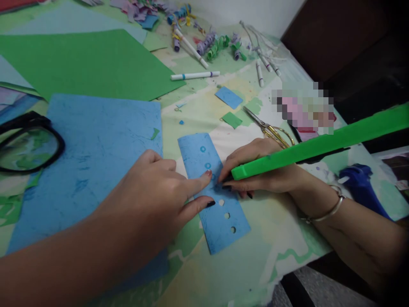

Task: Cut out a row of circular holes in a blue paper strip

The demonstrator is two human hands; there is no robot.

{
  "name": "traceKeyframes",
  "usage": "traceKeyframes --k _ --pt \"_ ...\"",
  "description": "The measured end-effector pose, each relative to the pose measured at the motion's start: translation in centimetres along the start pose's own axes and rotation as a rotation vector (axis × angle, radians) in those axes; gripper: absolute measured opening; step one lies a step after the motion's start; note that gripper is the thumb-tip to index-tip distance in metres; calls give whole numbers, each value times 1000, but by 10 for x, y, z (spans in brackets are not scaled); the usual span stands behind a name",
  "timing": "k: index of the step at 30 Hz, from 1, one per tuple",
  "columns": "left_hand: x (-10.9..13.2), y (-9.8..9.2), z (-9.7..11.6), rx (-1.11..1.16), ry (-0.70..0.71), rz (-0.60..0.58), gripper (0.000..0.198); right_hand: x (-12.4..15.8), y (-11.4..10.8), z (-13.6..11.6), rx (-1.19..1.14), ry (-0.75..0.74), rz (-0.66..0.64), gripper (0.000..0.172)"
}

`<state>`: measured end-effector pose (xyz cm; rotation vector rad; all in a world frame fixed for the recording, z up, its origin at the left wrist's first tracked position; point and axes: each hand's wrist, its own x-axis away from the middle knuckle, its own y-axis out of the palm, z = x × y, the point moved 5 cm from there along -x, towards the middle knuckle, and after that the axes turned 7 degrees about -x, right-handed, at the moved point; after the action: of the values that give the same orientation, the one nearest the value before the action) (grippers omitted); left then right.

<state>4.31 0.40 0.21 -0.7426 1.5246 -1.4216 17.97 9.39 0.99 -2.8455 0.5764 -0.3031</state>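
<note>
A blue paper strip point(220, 230) lies slantwise on the table, with small ring marks near its upper end and several cut holes lower down. My left hand point(172, 183) rests across it, index finger and thumb stretched out and apart, pressing the paper. Closed in my right hand point(262, 170) is a long, bright green tool point(306, 151), slanting up to the right. Its working tip, down at the strip, is blurred and hidden by my fingers. Just beyond my right hand lie gold-handled scissors point(268, 128).
A large blue sheet point(108, 136) and a green sheet point(96, 59) cover the left side, with black glasses point(57, 136) at the edge. Markers point(194, 76) and curled paper pieces point(217, 47) lie at the back. A dark blue tool point(361, 183) is at right.
</note>
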Motion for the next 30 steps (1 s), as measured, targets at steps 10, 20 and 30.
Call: traceKeyframes --k 10,20,30 --pt "-2 -4 -11 139 -73 106 25 2 1 -1 63 -14 39 16" --pt "-38 -2 -52 266 -393 -53 39 2 3 -12 281 -158 92 8" --pt "-31 -5 -53 369 -319 -36 33 5 5 -1 109 21 57 10"
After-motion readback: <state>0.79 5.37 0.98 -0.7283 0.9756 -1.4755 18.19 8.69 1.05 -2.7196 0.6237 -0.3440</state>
